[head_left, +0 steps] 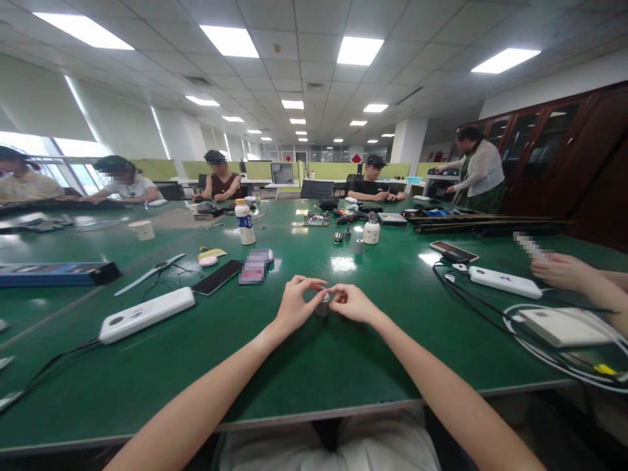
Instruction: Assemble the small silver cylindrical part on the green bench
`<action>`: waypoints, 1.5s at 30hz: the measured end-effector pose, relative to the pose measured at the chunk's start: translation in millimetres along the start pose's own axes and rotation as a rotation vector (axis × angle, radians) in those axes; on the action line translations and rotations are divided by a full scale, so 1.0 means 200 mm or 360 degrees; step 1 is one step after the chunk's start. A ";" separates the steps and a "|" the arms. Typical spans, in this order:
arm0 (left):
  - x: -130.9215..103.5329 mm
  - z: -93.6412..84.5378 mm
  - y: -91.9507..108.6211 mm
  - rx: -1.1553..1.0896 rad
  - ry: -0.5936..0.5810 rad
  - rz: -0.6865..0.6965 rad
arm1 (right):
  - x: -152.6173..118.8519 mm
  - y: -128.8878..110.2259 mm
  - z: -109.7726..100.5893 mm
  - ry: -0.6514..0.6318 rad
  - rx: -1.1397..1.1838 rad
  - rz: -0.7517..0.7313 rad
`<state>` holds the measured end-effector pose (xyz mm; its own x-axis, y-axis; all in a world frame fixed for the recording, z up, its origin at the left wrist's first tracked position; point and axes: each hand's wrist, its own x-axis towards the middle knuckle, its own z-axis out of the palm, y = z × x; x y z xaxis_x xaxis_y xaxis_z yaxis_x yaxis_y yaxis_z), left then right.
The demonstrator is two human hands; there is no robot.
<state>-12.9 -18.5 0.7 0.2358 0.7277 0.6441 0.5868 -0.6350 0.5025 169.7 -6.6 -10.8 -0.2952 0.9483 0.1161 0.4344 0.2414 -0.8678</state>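
A small grey metal cylinder (322,309) stands upright on the green table in front of me, between my two hands. My left hand (297,305) is closed around its near left side, with the thumb against it and the index finger reaching over its top. On the other side, my right hand (355,303) has its fingers curled, their tips close to the cylinder's upper edge. Whatever the right fingertips pinch is too small to make out. A similar grey cylinder (359,246) stands farther back, beside a round white jar (371,231).
To the left are a white power strip (147,315), a black phone (216,277) and a milk bottle (244,222). On the right lie another power strip (505,282), looped cables and a white box (564,327), near another person's hand (564,273). Several people are around the table.
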 end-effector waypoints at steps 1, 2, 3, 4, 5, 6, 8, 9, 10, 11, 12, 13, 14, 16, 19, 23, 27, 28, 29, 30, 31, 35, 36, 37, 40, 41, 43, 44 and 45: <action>0.00 0.00 0.00 -0.0008 0.0042 -0.0003 | 0.00 0.00 0.00 -0.0001 -0.0003 0.0007; 0.01 0.00 -0.01 -0.0005 0.0082 -0.0011 | 0.00 -0.01 0.00 -0.0004 -0.0001 0.0011; 0.02 -0.01 -0.02 0.0010 0.0113 -0.0025 | -0.01 -0.01 0.00 -0.0011 0.0003 0.0014; 0.02 -0.01 -0.04 0.0035 0.0123 -0.0044 | -0.01 -0.02 0.00 -0.0018 0.0009 0.0017; 0.02 -0.01 -0.06 0.0067 0.0103 -0.0070 | -0.01 -0.02 0.00 -0.0026 0.0014 0.0019; 0.03 -0.01 -0.08 0.0106 0.0057 -0.0103 | -0.02 -0.03 0.00 -0.0032 0.0018 0.0022; 0.03 -0.01 -0.13 0.0192 -0.0087 -0.0185 | -0.02 -0.03 0.00 -0.0033 0.0016 0.0029; 0.02 -0.01 -0.16 0.0236 -0.0161 -0.0228 | -0.02 -0.04 0.00 -0.0033 0.0013 0.0031; 0.02 -0.01 -0.18 0.0268 -0.0230 -0.0260 | -0.03 -0.04 0.00 -0.0036 0.0012 0.0032; 0.01 0.00 -0.20 0.0287 -0.0283 -0.0285 | -0.03 -0.04 0.00 -0.0039 0.0012 0.0031; 0.01 0.00 -0.21 0.0296 -0.0322 -0.0299 | -0.03 -0.04 0.00 -0.0043 0.0013 0.0028; 0.01 0.00 -0.22 0.0297 -0.0348 -0.0304 | -0.03 -0.04 0.00 -0.0047 0.0014 0.0023; 0.01 0.01 -0.23 0.0295 -0.0359 -0.0304 | -0.03 -0.04 0.00 -0.0049 0.0013 0.0019; 0.01 0.01 -0.22 0.0288 -0.0347 -0.0292 | -0.03 -0.04 0.00 -0.0053 0.0008 0.0014; 0.02 0.00 -0.19 0.0230 -0.0219 -0.0241 | -0.03 -0.04 -0.01 -0.0065 0.0002 0.0025; 0.03 -0.01 -0.10 0.0086 0.0080 -0.0073 | -0.02 -0.02 0.00 -0.0055 -0.0006 0.0016; 0.00 0.01 -0.01 0.0019 0.0094 0.0066 | -0.01 0.01 0.00 -0.0026 -0.0010 -0.0027; 0.00 0.01 0.00 0.0015 0.0059 0.0083 | -0.01 0.01 0.00 -0.0018 -0.0015 -0.0042; -0.01 0.02 0.01 0.0014 0.0027 0.0094 | -0.01 0.02 0.01 -0.0012 -0.0019 -0.0056; -0.01 0.02 0.01 0.0015 0.0004 0.0100 | -0.01 0.02 0.01 -0.0009 -0.0020 -0.0067; -0.02 0.03 0.01 0.0015 -0.0009 0.0103 | -0.01 0.03 0.01 -0.0011 -0.0020 -0.0072; -0.02 0.03 0.00 0.0021 0.0000 0.0104 | -0.01 0.02 0.00 -0.0022 -0.0033 -0.0071; -0.02 0.03 0.00 0.0026 0.0011 0.0102 | -0.01 0.02 0.00 -0.0023 -0.0039 -0.0071; -0.02 0.03 0.00 0.0031 0.0022 0.0100 | -0.02 0.02 0.00 -0.0025 -0.0042 -0.0072; -0.01 0.02 0.00 0.0048 0.0033 0.0092 | -0.02 0.02 0.00 -0.0026 -0.0052 -0.0082; -0.01 0.02 0.00 0.0052 0.0021 0.0085 | -0.02 0.02 0.00 -0.0026 -0.0057 -0.0081; -0.01 0.02 0.00 0.0056 -0.0017 0.0062 | -0.02 0.01 0.00 -0.0023 -0.0066 -0.0076; -0.01 0.02 0.00 0.0058 -0.0038 0.0049 | -0.02 0.01 0.00 -0.0024 -0.0068 -0.0073; -0.01 0.02 0.00 0.0058 -0.0055 0.0039 | -0.02 0.01 0.00 -0.0026 -0.0069 -0.0071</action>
<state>-10.5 -18.6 -3.3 0.2766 0.7211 0.6352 0.6083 -0.6431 0.4651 172.2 -9.8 -13.0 -0.3286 0.9331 0.1459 0.4568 0.2923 -0.8402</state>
